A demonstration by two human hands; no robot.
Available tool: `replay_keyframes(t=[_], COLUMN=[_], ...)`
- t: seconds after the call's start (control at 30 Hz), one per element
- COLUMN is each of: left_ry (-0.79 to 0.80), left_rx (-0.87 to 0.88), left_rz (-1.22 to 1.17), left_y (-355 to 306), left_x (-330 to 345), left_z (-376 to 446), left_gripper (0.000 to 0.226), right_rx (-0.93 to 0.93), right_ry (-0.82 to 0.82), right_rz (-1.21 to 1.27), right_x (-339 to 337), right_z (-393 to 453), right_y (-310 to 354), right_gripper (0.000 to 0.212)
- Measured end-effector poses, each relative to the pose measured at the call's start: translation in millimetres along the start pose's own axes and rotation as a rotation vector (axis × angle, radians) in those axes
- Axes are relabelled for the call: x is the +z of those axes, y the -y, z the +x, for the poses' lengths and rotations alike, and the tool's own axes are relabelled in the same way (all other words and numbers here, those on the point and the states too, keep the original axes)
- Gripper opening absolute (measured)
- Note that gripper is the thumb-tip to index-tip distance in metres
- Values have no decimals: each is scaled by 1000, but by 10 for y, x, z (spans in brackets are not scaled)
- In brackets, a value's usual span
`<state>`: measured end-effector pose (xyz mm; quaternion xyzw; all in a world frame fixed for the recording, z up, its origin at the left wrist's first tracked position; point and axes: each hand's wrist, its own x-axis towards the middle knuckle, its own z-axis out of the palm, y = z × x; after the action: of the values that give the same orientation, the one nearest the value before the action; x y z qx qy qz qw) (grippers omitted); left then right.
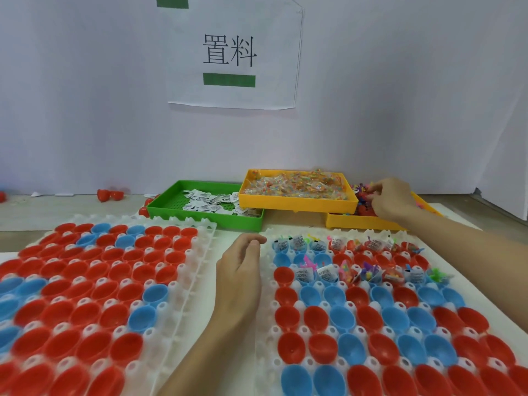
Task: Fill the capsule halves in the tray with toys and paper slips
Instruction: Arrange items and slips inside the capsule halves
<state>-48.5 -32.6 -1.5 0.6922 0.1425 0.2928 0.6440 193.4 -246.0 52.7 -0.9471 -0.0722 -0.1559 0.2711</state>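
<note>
Two white trays hold red and blue capsule halves. In the right tray the far two rows of halves carry paper slips and small coloured toys; the nearer halves are bare. The left tray has only bare halves. My right hand reaches into the lower yellow bin of small coloured toys at the back right, fingers curled among them. My left hand rests between the two trays, fingers loosely curled, holding nothing that I can see.
A green bin with folded paper slips sits behind the trays. A second yellow bin of bagged toys is stacked partly over it. Loose red capsule halves lie by the white wall, which bears a printed sign.
</note>
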Motion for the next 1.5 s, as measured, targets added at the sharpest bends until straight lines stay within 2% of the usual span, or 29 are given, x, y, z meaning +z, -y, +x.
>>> replay_keyframes(t=[0.13, 0.27, 0.37, 0.43, 0.53, 0.63, 0.73, 0.87, 1.03, 1.17, 1.27, 1.37, 1.5], left_ry=[-9, -10, -12, -14, -9, -4, 14, 17, 35, 58, 87, 123, 132], left_rx=[1, -1, 12, 9, 11, 26, 50, 82, 95, 102, 90, 67, 39], left_rz=[12, 14, 34, 33, 39, 64, 109, 140, 156, 157, 171, 200, 236], left_y=[-11, -12, -20, -24, -35, -52, -71, -101, -117, -145, -142, -139, -129], left_x=[18, 16, 17, 24, 30, 27, 22, 32, 29, 24, 26, 23, 26], left_z=[3, 1, 5, 1, -8, -18, -24, -22, -24, -45, -54, -66, -65], left_gripper=[30, 30, 29, 28, 26, 25, 24, 24, 26, 29, 24, 33, 17], right_rx=[-9, -30, -135, -228, -434, -655, -715, -745, -784, -771, -765, -752, -747], right_ry=[58, -82, -165, -159, 38, 266, 424, 531, 574, 598, 605, 613, 599], right_rz=[0, 78, 180, 285, 451, 424, 384, 248, 91, 66, 59, 60, 66], right_x=[-79, -159, -265, -331, -395, -373, -304, -234, -209, -167, -131, -120, -169], right_z=[-46, -107, -230, -407, -819, -1199, -1383, -1399, -1388, -1367, -1345, -1322, -1267], right_y=[-61, -7, 162, 330, 633, 877, 1018, 1114, 1157, 1188, 1197, 1195, 1187], right_gripper=[22, 17, 5, 5, 10, 11, 12, 12, 10, 13, 12, 9, 5])
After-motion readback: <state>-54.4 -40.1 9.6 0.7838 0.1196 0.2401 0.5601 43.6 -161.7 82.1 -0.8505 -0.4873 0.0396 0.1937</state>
